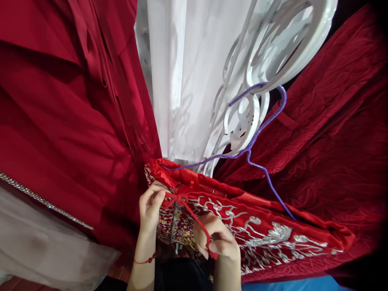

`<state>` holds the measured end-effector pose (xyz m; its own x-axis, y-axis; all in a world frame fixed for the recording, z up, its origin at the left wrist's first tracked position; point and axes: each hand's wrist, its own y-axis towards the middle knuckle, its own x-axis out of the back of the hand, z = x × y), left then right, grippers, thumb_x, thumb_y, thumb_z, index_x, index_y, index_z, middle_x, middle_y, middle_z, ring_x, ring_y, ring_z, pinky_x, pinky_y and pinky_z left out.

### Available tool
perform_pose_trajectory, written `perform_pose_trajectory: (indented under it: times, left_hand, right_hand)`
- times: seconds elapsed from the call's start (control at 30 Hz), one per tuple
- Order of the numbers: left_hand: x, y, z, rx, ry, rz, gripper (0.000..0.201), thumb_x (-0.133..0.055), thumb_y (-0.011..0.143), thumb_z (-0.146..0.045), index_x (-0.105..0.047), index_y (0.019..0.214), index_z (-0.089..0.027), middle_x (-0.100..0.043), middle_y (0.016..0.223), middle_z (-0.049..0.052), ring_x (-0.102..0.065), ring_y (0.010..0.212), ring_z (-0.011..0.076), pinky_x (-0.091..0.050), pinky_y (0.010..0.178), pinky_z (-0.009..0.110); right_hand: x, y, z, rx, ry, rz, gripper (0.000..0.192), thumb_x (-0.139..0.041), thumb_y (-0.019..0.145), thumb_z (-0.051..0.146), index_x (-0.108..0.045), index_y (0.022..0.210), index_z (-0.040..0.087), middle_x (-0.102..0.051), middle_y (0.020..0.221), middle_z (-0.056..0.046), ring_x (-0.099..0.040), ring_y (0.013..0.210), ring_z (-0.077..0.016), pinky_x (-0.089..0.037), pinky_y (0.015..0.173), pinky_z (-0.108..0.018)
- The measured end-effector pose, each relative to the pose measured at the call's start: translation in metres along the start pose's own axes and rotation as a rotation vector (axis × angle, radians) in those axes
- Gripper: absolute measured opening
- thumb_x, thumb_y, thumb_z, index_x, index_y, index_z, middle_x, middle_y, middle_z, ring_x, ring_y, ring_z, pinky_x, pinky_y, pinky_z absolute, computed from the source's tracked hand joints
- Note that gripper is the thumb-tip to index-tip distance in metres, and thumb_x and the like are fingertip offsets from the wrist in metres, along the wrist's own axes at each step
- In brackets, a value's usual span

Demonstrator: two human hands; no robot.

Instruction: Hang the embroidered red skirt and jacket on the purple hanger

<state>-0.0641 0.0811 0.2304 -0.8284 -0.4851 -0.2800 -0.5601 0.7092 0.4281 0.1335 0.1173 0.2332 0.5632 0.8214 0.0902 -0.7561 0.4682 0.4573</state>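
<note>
The left hand [150, 206] pinches the red tie cord [194, 218] at its knot on the embroidered red garment [273, 230]; the right hand [220, 238] grips the cord's loose end. The garment hangs from a purple hanger [263, 125].

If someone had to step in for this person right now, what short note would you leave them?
Left hand: fingertips pinch the bow of the red tie cord at the garment's waistband.
Right hand: closed on the cord's loose end, drawn toward the body.
The red embroidered garment hangs on a purple wire hanger from a white ornate stand.
Done: garment on the hanger, bow formed.
Left: I cannot tell whether the bow is being tightened or undone.
</note>
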Motion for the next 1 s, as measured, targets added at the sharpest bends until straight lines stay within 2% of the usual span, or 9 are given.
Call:
perform_pose_trajectory:
  times: [0.2, 0.3, 0.4, 0.43, 0.53, 0.6, 0.67, 0.73, 1.0]
  left_hand:
    - [0.012, 0.007, 0.0, -0.06, -0.022, 0.041, 0.028, -0.059, 0.093, -0.04, -0.058, 0.073, -0.02, -0.058, 0.075, 0.002, -0.056, 0.074, 0.0153, -0.046, 0.071, 0.024]
    - [0.019, 0.009, -0.001, -0.099, -0.001, 0.08, 0.025, -0.059, 0.094, -0.037, -0.058, 0.075, -0.02, -0.057, 0.079, 0.002, -0.057, 0.079, 0.0159, -0.046, 0.075, 0.025]
    - [0.022, 0.007, 0.002, -0.031, -0.008, 0.119, 0.026, -0.057, 0.095, -0.039, -0.058, 0.076, -0.021, -0.057, 0.079, 0.002, -0.056, 0.079, 0.0161, -0.046, 0.076, 0.025]
    - [0.022, 0.005, 0.004, 0.016, -0.03, 0.131, 0.028, -0.057, 0.095, -0.041, -0.058, 0.077, -0.02, -0.057, 0.079, 0.002, -0.056, 0.079, 0.0163, -0.046, 0.076, 0.025]
    - [0.023, -0.003, 0.01, 0.146, -0.171, 0.181, 0.033, -0.054, 0.095, -0.047, -0.058, 0.077, -0.02, -0.057, 0.077, 0.003, -0.057, 0.077, 0.0171, -0.048, 0.073, 0.026]
    - [0.024, -0.006, 0.011, 0.192, -0.278, 0.3, 0.035, -0.056, 0.092, -0.052, -0.057, 0.077, -0.02, -0.059, 0.076, 0.004, -0.059, 0.075, 0.0179, -0.049, 0.071, 0.028]
    - [0.025, -0.009, 0.008, 0.215, -0.322, 0.434, 0.034, -0.067, 0.084, -0.052, -0.056, 0.078, -0.021, -0.061, 0.077, 0.004, -0.06, 0.073, 0.0183, -0.05, 0.07, 0.029]
    - [0.026, -0.01, 0.002, 0.233, -0.276, 0.457, 0.032, -0.075, 0.078, -0.046, -0.056, 0.079, -0.021, -0.063, 0.076, 0.003, -0.061, 0.072, 0.0173, -0.051, 0.071, 0.029]
    - [0.014, -0.019, -0.004, 0.18, 0.029, 0.121, 0.033, -0.068, 0.087, -0.039, -0.047, 0.068, -0.022, -0.062, 0.056, -0.003, -0.062, 0.055, 0.0136, -0.049, 0.06, 0.024]
  right_hand:
    - [0.009, 0.008, -0.001, 0.348, 0.321, 0.046, 0.061, -0.049, 0.085, 0.055, -0.035, 0.034, 0.025, -0.042, 0.026, 0.006, -0.044, 0.022, -0.0083, -0.039, 0.034, -0.018]
    - [0.011, 0.005, -0.004, 0.461, 0.401, 0.04, 0.057, -0.054, 0.086, 0.047, -0.036, 0.037, 0.024, -0.044, 0.027, 0.008, -0.046, 0.023, -0.0081, -0.038, 0.035, -0.018]
    - [0.002, -0.005, -0.009, 0.526, 0.433, 0.002, 0.05, -0.052, 0.087, 0.042, -0.037, 0.042, 0.024, -0.043, 0.027, 0.009, -0.043, 0.021, -0.0082, -0.035, 0.033, -0.019]
    - [-0.003, -0.01, -0.011, 0.512, 0.408, -0.084, 0.051, -0.051, 0.087, 0.044, -0.034, 0.043, 0.024, -0.039, 0.025, 0.009, -0.039, 0.019, -0.0086, -0.033, 0.032, -0.02]
    - [-0.017, -0.026, -0.012, 0.339, 0.234, -0.536, 0.054, -0.047, 0.084, 0.051, -0.023, 0.044, 0.024, -0.024, 0.021, 0.008, -0.024, 0.016, -0.0096, -0.024, 0.029, -0.024]
    - [-0.023, -0.033, -0.008, 0.252, 0.133, -0.692, 0.052, -0.046, 0.081, 0.052, -0.023, 0.045, 0.024, -0.022, 0.021, 0.008, -0.021, 0.016, -0.0096, -0.021, 0.029, -0.024]
    - [-0.027, -0.035, -0.001, 0.25, 0.101, -0.644, 0.05, -0.047, 0.079, 0.05, -0.025, 0.043, 0.024, -0.026, 0.021, 0.007, -0.022, 0.016, -0.0091, -0.021, 0.028, -0.024]
    - [-0.028, -0.033, 0.004, 0.266, 0.125, -0.544, 0.051, -0.047, 0.079, 0.049, -0.024, 0.041, 0.024, -0.029, 0.021, 0.007, -0.024, 0.016, -0.0081, -0.02, 0.027, -0.022]
    - [-0.033, -0.042, -0.012, 0.307, 0.129, -0.093, 0.053, -0.045, 0.085, 0.057, -0.04, 0.044, 0.024, -0.048, 0.031, 0.006, -0.045, 0.027, -0.0078, -0.041, 0.04, -0.019]
